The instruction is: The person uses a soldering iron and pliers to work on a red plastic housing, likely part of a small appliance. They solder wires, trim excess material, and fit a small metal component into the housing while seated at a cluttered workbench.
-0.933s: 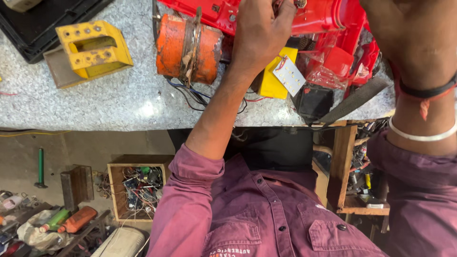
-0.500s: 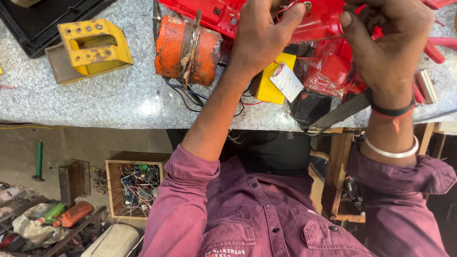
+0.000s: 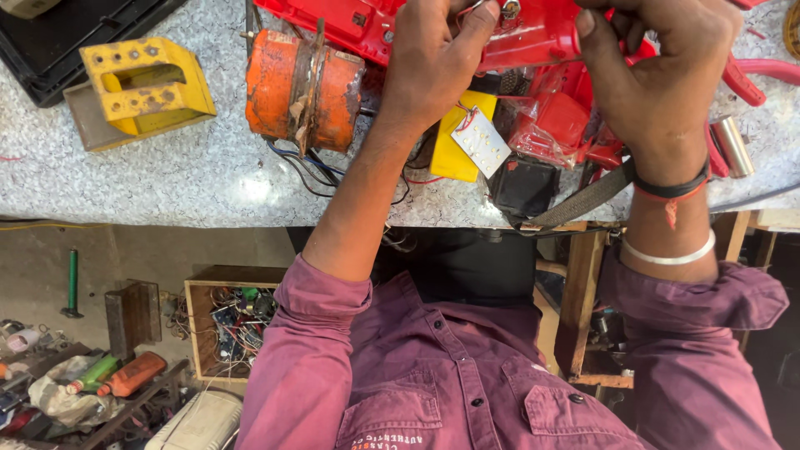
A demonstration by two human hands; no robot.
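Both hands work on a red plastic housing (image 3: pixel 533 37) lying at the far edge of a speckled stone worktop (image 3: pixel 167 179). My left hand (image 3: pixel 437 62) grips its upper side, thumb and fingers pinching near a small metal part at the top. My right hand (image 3: pixel 658 79) closes around the housing's right end. Under the housing lie a yellow block (image 3: pixel 454 154), a small white board with dots (image 3: pixel 481 142), thin wires and a black box (image 3: pixel 525 185).
An orange cylindrical motor (image 3: pixel 304 87) sits left of my hands, a yellow metal bracket (image 3: pixel 142 83) further left, a black tray (image 3: pixel 75 33) at the corner. A red-handled tool (image 3: pixel 750 75) and metal cylinder (image 3: pixel 733 146) lie right. Below, a wooden box of parts (image 3: pixel 233 321) stands on the floor.
My right hand came down from the frame's top right and closed on the housing's right end. The left hand kept its grip; the view shifted slightly.
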